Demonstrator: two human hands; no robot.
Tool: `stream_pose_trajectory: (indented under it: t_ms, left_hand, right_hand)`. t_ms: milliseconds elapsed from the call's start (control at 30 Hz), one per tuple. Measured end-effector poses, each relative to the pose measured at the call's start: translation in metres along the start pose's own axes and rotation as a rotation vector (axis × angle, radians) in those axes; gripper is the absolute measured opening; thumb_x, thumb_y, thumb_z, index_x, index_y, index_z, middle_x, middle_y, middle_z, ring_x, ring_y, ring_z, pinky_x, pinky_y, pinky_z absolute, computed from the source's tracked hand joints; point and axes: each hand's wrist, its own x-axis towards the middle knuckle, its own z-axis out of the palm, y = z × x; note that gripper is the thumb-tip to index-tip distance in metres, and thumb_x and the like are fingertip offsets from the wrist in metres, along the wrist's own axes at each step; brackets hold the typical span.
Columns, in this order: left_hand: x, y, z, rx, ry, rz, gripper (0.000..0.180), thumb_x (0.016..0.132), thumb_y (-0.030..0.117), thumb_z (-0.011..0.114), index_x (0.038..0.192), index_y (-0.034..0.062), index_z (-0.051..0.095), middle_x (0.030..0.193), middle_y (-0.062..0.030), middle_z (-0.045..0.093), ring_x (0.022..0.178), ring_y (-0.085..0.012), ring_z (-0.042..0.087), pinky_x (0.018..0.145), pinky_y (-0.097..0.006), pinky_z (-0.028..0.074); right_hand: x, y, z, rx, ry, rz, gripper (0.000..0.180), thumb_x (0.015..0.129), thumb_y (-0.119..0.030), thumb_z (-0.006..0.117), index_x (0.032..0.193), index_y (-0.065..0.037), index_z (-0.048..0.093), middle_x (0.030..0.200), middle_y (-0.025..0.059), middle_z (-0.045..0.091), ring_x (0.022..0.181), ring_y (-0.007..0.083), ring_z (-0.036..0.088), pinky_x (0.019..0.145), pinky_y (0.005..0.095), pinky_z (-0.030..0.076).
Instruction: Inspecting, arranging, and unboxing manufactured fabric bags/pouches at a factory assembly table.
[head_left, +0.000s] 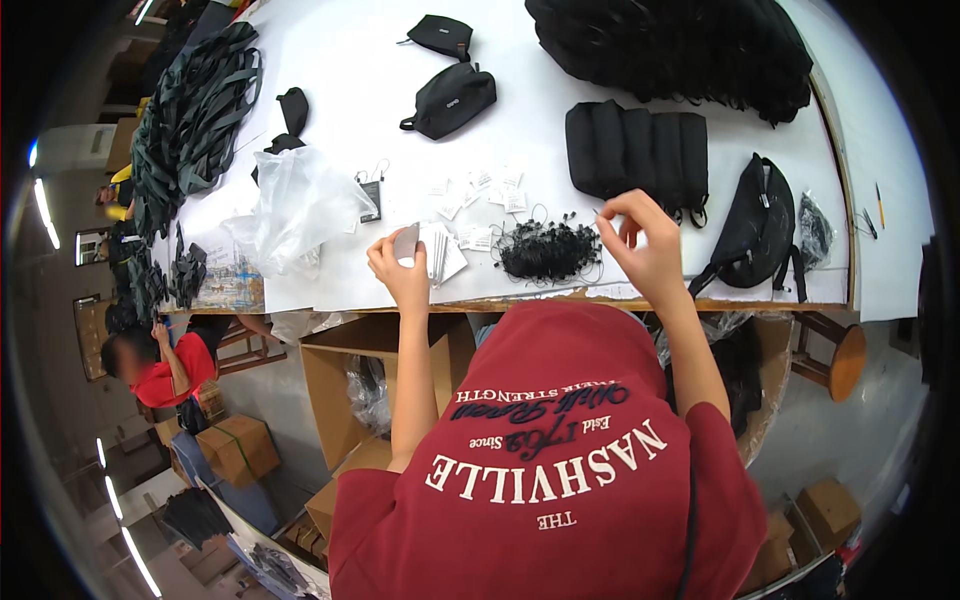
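Observation:
My left hand [396, 268] is closed on a grey card tag [406, 242], held upright between thumb and fingers. Right beside it lies a fanned stack of white card tags [440, 252]. My right hand [640, 240] is raised above the table with thumb and index finger pinched together. A tiny pale bit shows at those fingertips, too small to name. Just left of that hand sits a tangled heap of black tag strings [548, 250]. Several small white paper slips [482, 184] are scattered behind the stack and the heap. A black tag with a string [371, 201] lies farther left.
A clear plastic bag [300, 205] and dark straps [200, 110] cover the left side. Black pouches [455, 100] lie at the back. A black waist bag [755, 225], stacked black bags [637, 150] and a large black pile [680, 50] occupy the right. Cardboard boxes [330, 385] stand below.

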Motion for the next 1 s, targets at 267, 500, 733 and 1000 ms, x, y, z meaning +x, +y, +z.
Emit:
stream_pose_trajectory:
  t_ms: [267, 500, 733, 1000]
  left_hand:
    - [-0.027, 0.118, -0.026, -0.633, -0.428, 0.093, 0.018, 0.075, 0.005, 0.069, 0.092, 0.0004, 0.063, 0.084, -0.006, 0.06, 0.075, -0.0148, 0.055, 0.07, -0.025, 0.044]
    - [-0.04, 0.171, -0.048, -0.642, -0.56, 0.265, 0.017, 0.074, -0.001, 0.069, 0.09, 0.0004, 0.063, 0.08, -0.0061, 0.059, 0.068, -0.0131, 0.054, 0.064, -0.024, 0.044]
    - [-0.044, 0.173, -0.049, -0.746, -0.544, 0.175, 0.015, 0.074, -0.002, 0.068, 0.089, -0.0009, 0.063, 0.079, -0.0071, 0.059, 0.068, -0.0131, 0.056, 0.063, -0.024, 0.044]
    - [-0.042, 0.18, -0.049, -0.676, -0.513, 0.25, 0.016, 0.073, -0.004, 0.068, 0.088, -0.0012, 0.064, 0.078, -0.0068, 0.059, 0.068, -0.0129, 0.056, 0.062, -0.023, 0.044]
  right_hand:
    - [-0.02, -0.008, -0.001, 0.891, 0.013, 0.437, 0.008, 0.086, -0.005, 0.059, 0.088, -0.002, 0.053, 0.071, 0.0026, 0.059, 0.054, 0.0047, 0.048, 0.051, 0.0189, 0.038]
    - [-0.029, -0.04, 0.01, 0.281, -0.132, 0.262, 0.007, 0.078, -0.007, 0.067, 0.081, -0.004, 0.061, 0.054, -0.0061, 0.038, 0.049, 0.0009, 0.031, 0.046, 0.0201, 0.024]
    - [-0.034, -0.042, 0.019, 0.076, 0.07, 0.055, 0.01, 0.075, -0.005, 0.069, 0.082, -0.004, 0.062, 0.055, -0.0002, 0.045, 0.045, 0.0074, 0.036, 0.044, 0.0241, 0.03]
    - [-0.031, -0.042, 0.021, -0.041, 0.124, -0.058, 0.011, 0.075, -0.004, 0.07, 0.082, -0.004, 0.062, 0.056, 0.0015, 0.049, 0.046, 0.0097, 0.044, 0.045, 0.0242, 0.035]
